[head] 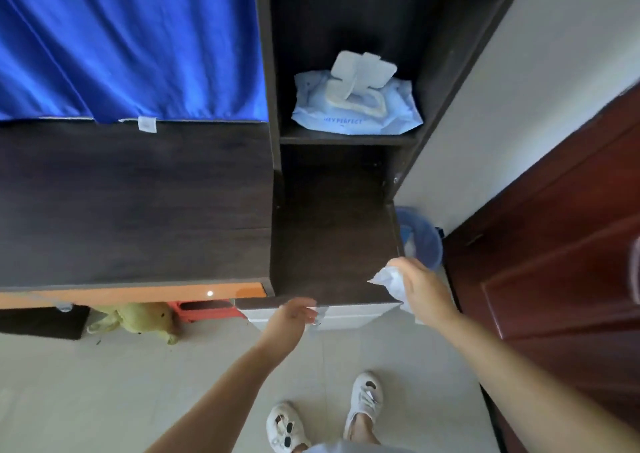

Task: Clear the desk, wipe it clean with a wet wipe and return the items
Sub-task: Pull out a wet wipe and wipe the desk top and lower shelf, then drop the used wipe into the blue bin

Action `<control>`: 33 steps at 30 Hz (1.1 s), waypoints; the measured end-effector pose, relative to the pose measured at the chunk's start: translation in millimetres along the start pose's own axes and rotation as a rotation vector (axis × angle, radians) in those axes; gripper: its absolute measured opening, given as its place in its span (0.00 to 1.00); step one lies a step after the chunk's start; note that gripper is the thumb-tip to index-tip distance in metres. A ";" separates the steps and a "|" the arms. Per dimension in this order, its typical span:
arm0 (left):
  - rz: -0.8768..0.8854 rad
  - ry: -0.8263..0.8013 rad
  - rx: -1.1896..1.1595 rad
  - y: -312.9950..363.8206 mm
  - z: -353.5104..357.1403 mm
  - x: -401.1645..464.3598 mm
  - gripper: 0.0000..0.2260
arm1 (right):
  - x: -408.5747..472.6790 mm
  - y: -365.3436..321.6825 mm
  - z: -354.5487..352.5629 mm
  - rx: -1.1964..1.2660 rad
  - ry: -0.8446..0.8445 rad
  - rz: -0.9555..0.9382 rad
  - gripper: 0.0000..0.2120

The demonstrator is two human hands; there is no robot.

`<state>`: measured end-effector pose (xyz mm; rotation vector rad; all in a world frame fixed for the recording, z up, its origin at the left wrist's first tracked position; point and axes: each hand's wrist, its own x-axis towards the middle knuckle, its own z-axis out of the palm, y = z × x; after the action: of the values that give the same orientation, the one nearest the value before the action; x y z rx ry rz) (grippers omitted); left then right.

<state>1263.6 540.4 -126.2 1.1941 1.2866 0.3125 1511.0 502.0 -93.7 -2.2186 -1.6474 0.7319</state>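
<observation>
- Wipe (pixel 389 281) is sitting crumpled in my right hand (pixel 420 288), whose fingers are curling closed around it at the right front corner of the surface (pixel 138 203).
- My left hand (pixel 294 312) is hovering at the front edge of the surface, fingers loosely bent; something small and pale is showing at the fingertips, and I cannot tell whether I am gripping it.
- Both hands are working over the lower, narrower section of the surface under the shelf (pixel 346 139).
- A pack of wipes (pixel 356 106) is lying on the shelf with its lid flipped up.
- A blue bin (pixel 424 241) is standing on the floor just beside the surface, beyond my right hand.
- A blue curtain (pixel 131 44) is hanging behind the surface, its hem touching the back edge.
- I am standing in white shoes (pixel 367 400) on the floor.
</observation>
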 end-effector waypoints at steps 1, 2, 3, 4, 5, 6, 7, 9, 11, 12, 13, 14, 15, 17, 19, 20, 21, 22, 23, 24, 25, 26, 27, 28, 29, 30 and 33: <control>0.022 -0.040 -0.025 15.3 3.7 3.2 0.14 | -3.2 -0.4 -14.0 0.053 0.027 0.019 0.10; 0.026 -0.084 -0.078 29.6 8.1 8.4 0.14 | -7.6 -1.1 -28.4 0.097 0.063 0.053 0.12; 0.031 -0.101 -0.073 44.8 13.3 13.7 0.14 | -10.2 3.4 -40.4 0.160 0.115 0.095 0.15; 0.056 -0.118 -0.038 57.9 19.7 20.4 0.14 | -10.4 14.0 -49.4 0.214 0.168 0.169 0.16; 0.085 -0.138 0.021 72.8 27.7 25.7 0.13 | -12.5 24.4 -59.3 0.299 0.207 0.253 0.14; 0.111 -0.160 0.041 88.3 37.8 29.5 0.13 | -13.2 38.7 -66.8 0.355 0.221 0.334 0.12; 0.129 -0.173 0.054 103.7 49.0 31.8 0.12 | -13.9 54.2 -74.3 0.429 0.217 0.380 0.12; 0.178 -0.188 0.096 129.9 71.2 36.4 0.11 | -18.1 76.0 -94.7 0.560 0.251 0.384 0.11; 0.209 -0.212 0.110 150.4 93.8 44.2 0.11 | -21.3 86.2 -119.9 0.643 0.321 0.401 0.13; 0.216 -0.215 0.122 159.0 104.4 48.6 0.11 | -24.4 85.5 -135.5 0.703 0.301 0.389 0.16; 0.214 -0.216 0.149 164.5 115.6 56.7 0.12 | -25.4 87.9 -147.8 0.756 0.270 0.317 0.19; 0.219 -0.220 0.163 167.6 127.2 66.9 0.11 | -23.8 91.0 -156.9 0.769 0.253 0.258 0.21; 0.203 -0.220 0.183 172.2 139.5 75.7 0.11 | -18.7 96.9 -163.8 0.798 0.258 0.231 0.21; 0.167 -0.221 0.216 179.0 165.5 98.0 0.10 | 8.2 131.2 -168.8 0.768 0.264 0.244 0.19; 0.118 -0.204 0.213 186.3 194.5 122.1 0.09 | 41.0 179.0 -169.3 0.663 0.191 0.353 0.19; 0.095 -0.188 0.212 186.9 209.9 135.0 0.07 | 55.6 197.9 -172.2 0.639 0.139 0.410 0.18; 0.067 -0.170 0.224 189.2 225.4 146.0 0.07 | 71.7 218.9 -170.6 0.633 0.091 0.438 0.16; 0.048 -0.162 0.221 189.5 241.3 157.4 0.08 | 83.6 237.4 -170.7 0.655 0.099 0.457 0.15; 0.010 -0.163 0.220 188.7 259.5 171.7 0.09 | 95.5 257.3 -170.8 0.617 0.149 0.464 0.16; -0.027 -0.171 0.228 188.2 275.8 183.1 0.10 | 104.9 270.3 -172.5 0.595 0.138 0.464 0.16; -0.062 -0.169 0.237 189.2 290.0 190.7 0.11 | 115.6 281.2 -171.2 0.584 0.110 0.469 0.16; -0.089 -0.156 0.229 187.3 301.7 200.3 0.11 | 126.9 291.2 -169.1 0.555 0.079 0.458 0.16; -0.109 -0.131 0.217 187.4 312.0 208.0 0.11 | 139.3 299.3 -165.8 0.523 0.059 0.451 0.14; -0.129 -0.101 0.206 185.4 319.4 215.0 0.11 | 150.4 306.8 -160.7 0.495 0.030 0.423 0.13; -0.146 -0.075 0.203 178.2 325.5 224.4 0.11 | 161.6 313.3 -154.7 0.476 0.007 0.400 0.14; -0.163 -0.055 0.213 168.4 330.6 235.4 0.11 | 172.3 320.9 -145.1 0.456 -0.013 0.386 0.17; -0.218 -0.038 0.340 124.4 341.0 271.9 0.13 | 205.1 347.2 -98.3 0.384 -0.067 0.387 0.13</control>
<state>1694.5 627.2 -238.0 1.3198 1.4599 -0.0917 1889.9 596.2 -234.4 -2.2567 -0.9953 1.1229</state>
